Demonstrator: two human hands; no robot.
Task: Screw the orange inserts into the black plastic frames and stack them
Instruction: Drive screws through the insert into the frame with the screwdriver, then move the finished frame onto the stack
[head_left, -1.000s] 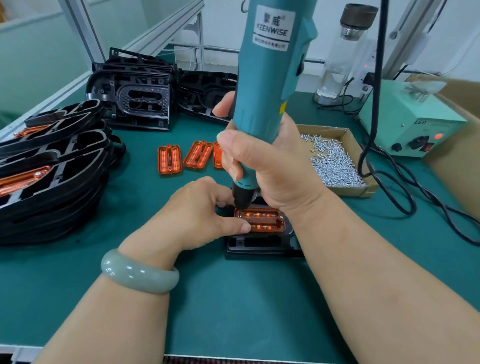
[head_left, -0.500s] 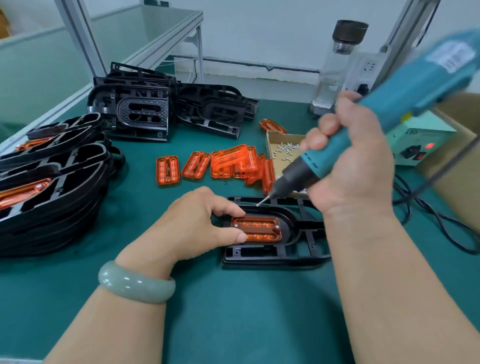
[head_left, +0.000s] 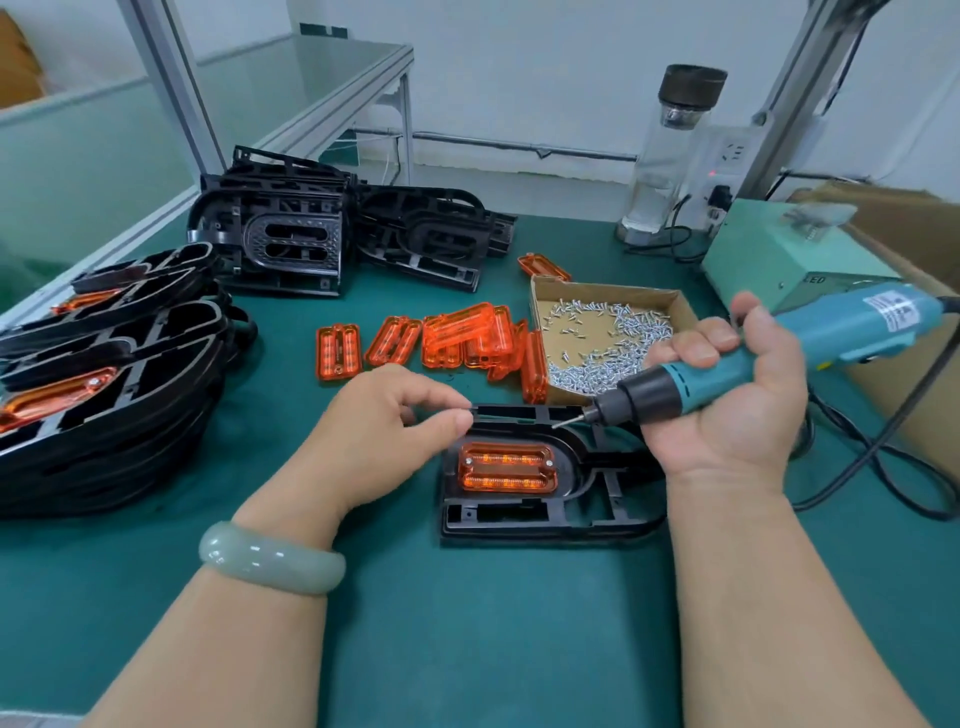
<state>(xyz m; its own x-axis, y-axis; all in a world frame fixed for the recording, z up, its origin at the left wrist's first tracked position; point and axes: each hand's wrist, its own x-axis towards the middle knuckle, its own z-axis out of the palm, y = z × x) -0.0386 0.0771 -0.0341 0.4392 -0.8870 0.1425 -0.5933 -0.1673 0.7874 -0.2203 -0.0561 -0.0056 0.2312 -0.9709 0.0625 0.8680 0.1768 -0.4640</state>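
Now the orange insert sits inside the black frame, the left hand pinches that frame's far corner and the right hand grips the electric screwdriver just past it, so lifting it flat seems best.

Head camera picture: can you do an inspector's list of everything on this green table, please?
Surface: green mat, covering the bench.
Job's things: orange insert sits in black frame, two screws showing; loose inserts and screw box behind; finished stack left; empty frames at the back.
Clutter: glass bottle; cardboard carton.
Hands: left hand pinches the frame's far-left corner; right hand grips the teal screwdriver, bit over the frame's rim.
Cables: black cable loops on the mat at right.
Surroundings: teal power box, wall socket, metal posts.
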